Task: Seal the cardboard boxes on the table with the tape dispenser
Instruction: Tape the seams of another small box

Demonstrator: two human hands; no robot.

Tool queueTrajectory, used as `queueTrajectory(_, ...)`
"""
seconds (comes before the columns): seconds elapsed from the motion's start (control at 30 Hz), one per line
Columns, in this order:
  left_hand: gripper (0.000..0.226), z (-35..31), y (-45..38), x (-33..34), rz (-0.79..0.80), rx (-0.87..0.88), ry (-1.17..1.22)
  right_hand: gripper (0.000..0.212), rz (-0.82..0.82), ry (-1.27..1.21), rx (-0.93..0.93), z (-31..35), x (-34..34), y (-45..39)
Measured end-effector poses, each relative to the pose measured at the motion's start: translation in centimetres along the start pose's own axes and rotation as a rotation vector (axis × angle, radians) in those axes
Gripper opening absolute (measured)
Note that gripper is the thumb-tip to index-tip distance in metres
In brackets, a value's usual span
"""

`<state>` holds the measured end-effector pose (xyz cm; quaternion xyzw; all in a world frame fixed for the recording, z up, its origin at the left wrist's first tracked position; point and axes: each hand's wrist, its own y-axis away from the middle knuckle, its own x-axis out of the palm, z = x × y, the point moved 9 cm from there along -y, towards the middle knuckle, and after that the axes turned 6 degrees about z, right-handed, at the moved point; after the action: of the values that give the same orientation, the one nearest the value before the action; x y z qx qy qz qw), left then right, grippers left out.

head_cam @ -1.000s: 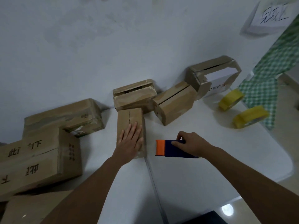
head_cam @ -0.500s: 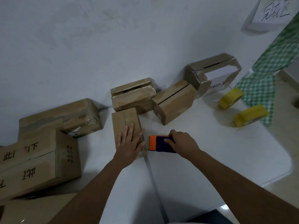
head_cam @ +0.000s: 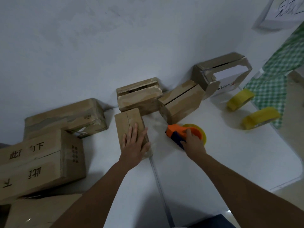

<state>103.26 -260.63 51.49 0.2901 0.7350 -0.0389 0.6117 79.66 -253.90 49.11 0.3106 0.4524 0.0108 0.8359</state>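
At the middle of the white worktop (head_cam: 213, 153) a small cardboard box (head_cam: 130, 124) lay with its top seam unsealed, the left hand (head_cam: 134, 143) pressed flat on it, fingers spread. Just right of it, the right hand (head_cam: 192, 143) held its grip curled round the tape dispenser (head_cam: 182, 134). A good seal likely needed the tape started over the box's edge and drawn straight along the seam. Two more boxes (head_cam: 179, 102) crowded the far side; spare tape rolls (head_cam: 259, 117) lay well apart at right.
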Motion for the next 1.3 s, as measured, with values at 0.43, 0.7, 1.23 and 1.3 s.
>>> queueTrajectory(0.43,0.055,-0.6,1.4,-2.1,0.077,0.069,0.345,0.022,0.270,-0.965,-0.064,7.6,5.1,4.5)
queueTrajectory(0.7,0.072,-0.3,3.8,-0.7,0.203,0.265,0.296,0.011,0.120,-0.910,-0.102,5.8,4.9,5.1)
queueTrajectory(1.23,0.085,-3.2,5.3,-1.7,-0.131,0.177,-0.180,0.010,-0.034,-0.764,-0.261,6.4,3.2,6.4)
queueTrajectory(1.3,0.082,-3.7,5.3,-1.9,-0.185,0.159,-0.257,0.010,-0.064,-0.748,-0.279,6.3,3.1,6.4)
